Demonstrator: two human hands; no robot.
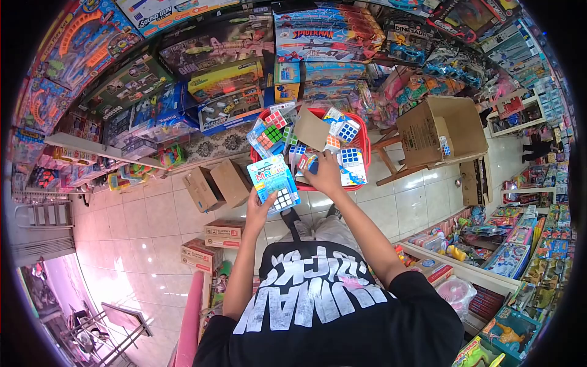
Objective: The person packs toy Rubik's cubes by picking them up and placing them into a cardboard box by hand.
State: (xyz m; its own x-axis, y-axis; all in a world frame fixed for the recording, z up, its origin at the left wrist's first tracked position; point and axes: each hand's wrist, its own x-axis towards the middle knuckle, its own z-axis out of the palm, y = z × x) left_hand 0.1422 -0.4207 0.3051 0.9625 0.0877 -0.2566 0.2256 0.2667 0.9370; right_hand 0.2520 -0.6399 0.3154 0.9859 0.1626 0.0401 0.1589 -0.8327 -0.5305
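Observation:
My left hand grips a blister-packed puzzle cube on a blue card by its lower left edge; the cube shows white and black squares. The card is held up in front of a red plastic basket. Over the basket's near side, my right hand has its fingers curled down among the packs, closed on something I cannot make out. Several carded puzzle cubes fill the basket, among them a green and red one and a blue and white one. A brown cardboard piece stands among them.
An opened cardboard box rests on a wooden stool to the right. Left of the basket is another open carton on the tiled floor. Smaller boxes are stacked nearer me. Shelves of boxed toys line the back.

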